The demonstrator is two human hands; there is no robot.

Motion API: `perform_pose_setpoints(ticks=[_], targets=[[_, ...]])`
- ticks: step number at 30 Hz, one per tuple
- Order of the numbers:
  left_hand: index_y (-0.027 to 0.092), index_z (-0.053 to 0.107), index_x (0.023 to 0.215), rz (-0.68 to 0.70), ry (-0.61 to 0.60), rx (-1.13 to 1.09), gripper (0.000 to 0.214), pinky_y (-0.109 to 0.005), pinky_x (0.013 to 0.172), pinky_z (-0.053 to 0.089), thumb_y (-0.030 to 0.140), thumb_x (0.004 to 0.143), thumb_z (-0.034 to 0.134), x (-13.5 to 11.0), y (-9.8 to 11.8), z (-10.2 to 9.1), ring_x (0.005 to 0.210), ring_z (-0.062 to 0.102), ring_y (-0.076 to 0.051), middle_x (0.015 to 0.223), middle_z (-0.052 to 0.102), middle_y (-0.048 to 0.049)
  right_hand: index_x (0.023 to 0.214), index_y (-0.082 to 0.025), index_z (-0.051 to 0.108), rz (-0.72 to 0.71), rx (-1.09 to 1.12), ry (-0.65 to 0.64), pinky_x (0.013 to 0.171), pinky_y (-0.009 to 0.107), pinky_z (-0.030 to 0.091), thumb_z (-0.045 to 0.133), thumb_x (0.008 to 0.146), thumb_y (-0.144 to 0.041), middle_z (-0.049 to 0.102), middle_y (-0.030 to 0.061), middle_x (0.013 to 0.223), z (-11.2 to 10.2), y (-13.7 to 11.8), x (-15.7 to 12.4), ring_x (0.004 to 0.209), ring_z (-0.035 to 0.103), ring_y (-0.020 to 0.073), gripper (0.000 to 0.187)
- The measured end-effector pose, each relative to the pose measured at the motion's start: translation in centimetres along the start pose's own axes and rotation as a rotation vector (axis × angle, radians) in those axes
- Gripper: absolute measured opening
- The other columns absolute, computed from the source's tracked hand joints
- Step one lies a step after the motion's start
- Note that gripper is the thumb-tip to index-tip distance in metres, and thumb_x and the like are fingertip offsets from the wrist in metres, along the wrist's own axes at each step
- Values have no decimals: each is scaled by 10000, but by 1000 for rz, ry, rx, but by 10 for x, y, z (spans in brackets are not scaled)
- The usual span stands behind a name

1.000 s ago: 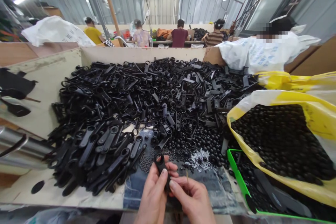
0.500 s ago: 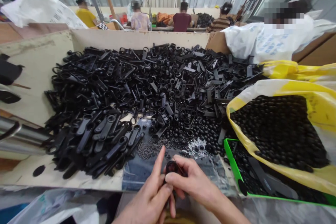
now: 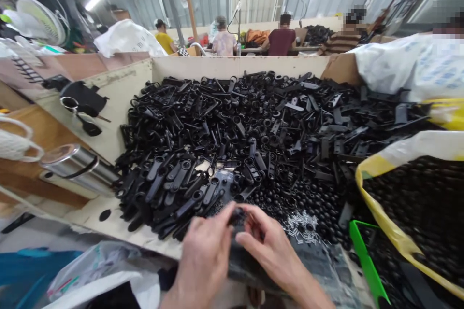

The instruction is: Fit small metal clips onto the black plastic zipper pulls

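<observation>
In the head view both hands meet low in the middle, over the front of a heap of black plastic parts [image 3: 188, 125]. Between the fingertips is a small black plastic part [image 3: 239, 216], mostly covered and blurred. My left hand [image 3: 208, 253] is closed against its left side, thumb and index finger at the part. From the right, my right hand [image 3: 270, 241] curls its fingers and thumb around it. Just right of the hands lie small silver pins [image 3: 302, 227] and round black balls [image 3: 315, 200]. Flat black lever-shaped pieces [image 3: 181, 174] are stacked to the left.
Right of the heap stand a green tray [image 3: 368, 260] and a yellow-white bag [image 3: 377, 224] of black balls. A steel cylinder [image 3: 81, 169] lies at the left beside the table wall [image 3: 108, 130]. Several people sit at the back, one in a maroon shirt [image 3: 282, 41].
The view has swung left, so the heap and bag appear farther right. My left index finger, stretched out before, now bends onto the black part, which both hands still hold.
</observation>
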State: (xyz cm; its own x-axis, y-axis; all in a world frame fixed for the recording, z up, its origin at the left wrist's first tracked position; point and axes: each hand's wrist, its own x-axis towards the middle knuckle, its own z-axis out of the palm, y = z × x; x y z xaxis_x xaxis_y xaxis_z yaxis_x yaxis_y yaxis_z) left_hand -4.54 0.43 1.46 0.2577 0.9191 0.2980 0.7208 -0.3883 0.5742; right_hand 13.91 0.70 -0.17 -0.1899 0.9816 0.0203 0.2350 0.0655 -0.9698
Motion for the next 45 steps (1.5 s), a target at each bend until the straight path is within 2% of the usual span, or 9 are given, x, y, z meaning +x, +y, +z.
perform_pose_setpoints(ticks=[3, 8, 13, 19, 24, 31, 35, 37, 45], targets=[[162, 732, 1202, 43, 290, 451, 283, -465, 853, 385, 252, 1019, 536, 37, -18, -22, 908, 692, -291, 931, 797, -96, 1308, -219, 654, -19, -137, 69, 577, 244, 418, 662, 943, -388, 602, -56, 719, -26, -10, 23, 586, 509, 138, 402], [158, 776, 1038, -60, 383, 798, 242, -458, 736, 343, 255, 971, 566, 65, -50, -36, 901, 620, -340, 945, 744, -109, 1111, -223, 748, -158, -675, 169, 688, 268, 486, 606, 1010, -286, 737, 19, 855, -54, -13, 46, 742, 688, 182, 185], [153, 698, 1330, -82, 522, 763, 390, -468, 771, 376, 331, 1000, 591, 59, -66, -31, 968, 597, -359, 1119, 721, -159, 1277, -244, 696, -214, -1130, -111, 582, 225, 453, 619, 959, -95, 773, 39, 956, -31, -6, 59, 725, 747, 173, 359], [131, 679, 1328, 41, 631, 469, 397, -538, 969, 436, 293, 965, 678, 45, -56, -30, 1136, 592, -394, 1235, 673, -213, 1374, -213, 642, -268, -1144, -28, 627, 233, 471, 544, 1027, -107, 742, 61, 1001, -47, -6, 57, 805, 738, 176, 376], [281, 616, 1332, 85, 313, -183, 331, -338, 931, 539, 233, 1004, 600, 14, -19, 6, 1074, 673, -221, 1174, 715, -70, 1210, -138, 697, -467, -842, 310, 609, 228, 468, 503, 1082, -199, 680, 53, 857, -53, -7, 11, 661, 657, 142, 240], [291, 527, 1513, -482, -190, -859, 544, -403, 1150, 448, 558, 1054, 410, -14, 15, 62, 1364, 577, -272, 1518, 607, -73, 787, -191, 674, -415, -703, 240, 538, 230, 420, 473, 1069, -246, 645, 14, 694, -3, -1, -30, 567, 622, 134, 351], [290, 547, 1468, -737, -258, -1104, 666, -293, 611, 567, 687, 934, 578, -2, 16, 54, 695, 686, -193, 984, 749, -42, 814, -255, 751, -233, -613, -140, 603, 196, 444, 690, 1005, -324, 696, -53, 723, -45, -23, -12, 648, 661, 115, 213], [290, 551, 1414, -843, -293, -1238, 736, -218, 398, 389, 729, 837, 681, 7, 17, 48, 462, 490, -115, 737, 629, 43, 924, -262, 772, -132, -710, -17, 679, 191, 477, 633, 1042, -271, 739, -45, 824, -79, -30, 4, 733, 690, 116, 183], [211, 721, 1182, -1045, -313, -1500, 661, -212, 514, 407, 568, 665, 929, 23, 29, 29, 638, 518, -102, 849, 622, 9, 1023, -242, 727, 57, -1011, 151, 700, 240, 466, 766, 913, -220, 697, 5, 1020, -121, -8, 43, 837, 713, 174, 119]])
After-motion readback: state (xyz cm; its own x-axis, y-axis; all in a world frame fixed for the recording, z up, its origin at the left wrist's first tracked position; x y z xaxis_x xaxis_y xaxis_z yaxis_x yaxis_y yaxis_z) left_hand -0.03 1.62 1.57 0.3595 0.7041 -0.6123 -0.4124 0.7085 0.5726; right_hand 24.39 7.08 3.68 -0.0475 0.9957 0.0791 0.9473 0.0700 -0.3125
